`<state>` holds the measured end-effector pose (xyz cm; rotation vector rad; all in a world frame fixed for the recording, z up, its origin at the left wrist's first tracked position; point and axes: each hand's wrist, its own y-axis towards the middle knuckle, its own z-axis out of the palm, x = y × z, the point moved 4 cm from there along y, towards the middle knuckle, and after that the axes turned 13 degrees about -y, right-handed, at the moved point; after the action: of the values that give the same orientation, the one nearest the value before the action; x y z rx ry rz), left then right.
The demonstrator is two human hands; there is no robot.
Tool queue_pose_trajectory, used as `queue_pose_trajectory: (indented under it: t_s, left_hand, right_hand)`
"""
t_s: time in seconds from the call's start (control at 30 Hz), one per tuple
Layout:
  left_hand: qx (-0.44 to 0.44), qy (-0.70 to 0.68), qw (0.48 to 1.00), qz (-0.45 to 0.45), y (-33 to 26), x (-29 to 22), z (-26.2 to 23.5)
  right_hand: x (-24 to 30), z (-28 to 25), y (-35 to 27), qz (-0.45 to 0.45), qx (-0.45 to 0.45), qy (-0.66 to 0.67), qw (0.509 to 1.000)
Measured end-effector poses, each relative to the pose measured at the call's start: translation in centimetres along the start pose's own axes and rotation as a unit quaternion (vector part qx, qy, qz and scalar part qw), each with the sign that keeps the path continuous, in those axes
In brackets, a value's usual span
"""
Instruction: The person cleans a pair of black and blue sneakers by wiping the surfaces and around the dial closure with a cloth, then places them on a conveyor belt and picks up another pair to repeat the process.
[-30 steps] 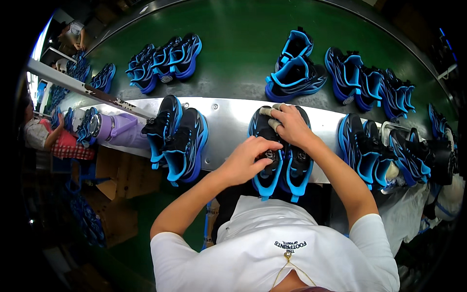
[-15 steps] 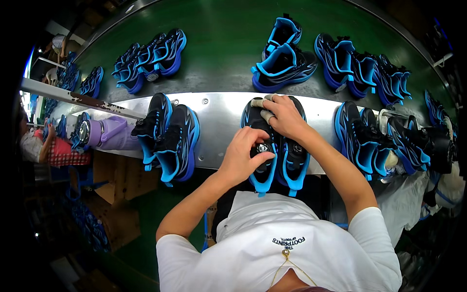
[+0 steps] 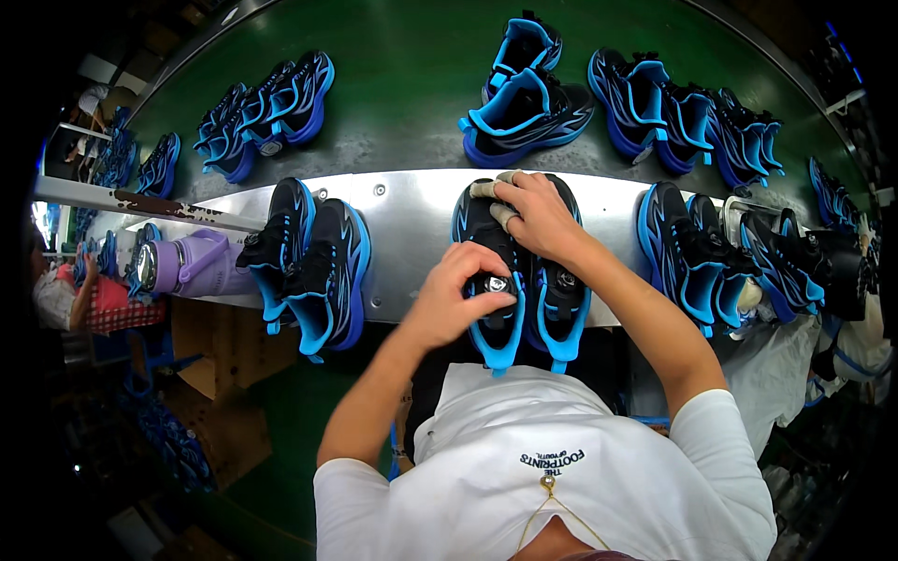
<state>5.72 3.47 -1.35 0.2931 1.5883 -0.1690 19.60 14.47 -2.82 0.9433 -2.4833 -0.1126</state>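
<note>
Two black shoes with bright blue linings stand side by side in front of me, toes pointing away: a left shoe (image 3: 497, 351) and a right shoe (image 3: 563, 323). My left hand (image 3: 447, 297) pinches the round dial (image 3: 497, 283) on the left shoe's tongue between thumb and index finger. Over the toes lies my right hand (image 3: 547, 222), its fingers curled onto the front of the left shoe and gripping it. Pale covers sit on several of its fingertips. The right shoe carries a similar dial (image 3: 565, 280), which no finger touches.
The shoes stand on a metal ledge (image 3: 402, 243) beside a green conveyor belt (image 3: 402, 84) carrying more shoes (image 3: 528, 117). Left are another pair (image 3: 327, 280), a purple bottle (image 3: 201, 265) and a metal bar (image 3: 140, 201). More shoes (image 3: 687, 252) stand right. A co-worker (image 3: 70, 299) is far left.
The view has shifted slightly, so everything sits a little further left. My left fingers have turned slightly at the dial; my right hand keeps its place on the toe.
</note>
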Motion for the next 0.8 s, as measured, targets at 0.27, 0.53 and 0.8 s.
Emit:
queue_pose_trajectory:
  t_s: [0.27,0.53,0.8]
  left_hand:
    - [-0.175,0.140,0.974,-0.038,-1.3,-1.6,1.4]
    - [-0.038,-0.050,0.997,0.044,-0.8,0.7,-0.5]
    - [-0.250,0.023,0.968,0.015,-1.9,-0.3,2.6]
  right_hand:
    - [0.1,0.4,0.0,-0.002,0.005,-0.012,1.000]
    - [0.1,0.4,0.2,-0.007,0.012,-0.010,1.000]
    - [0.1,0.4,0.1,-0.001,0.010,-0.020,1.000]
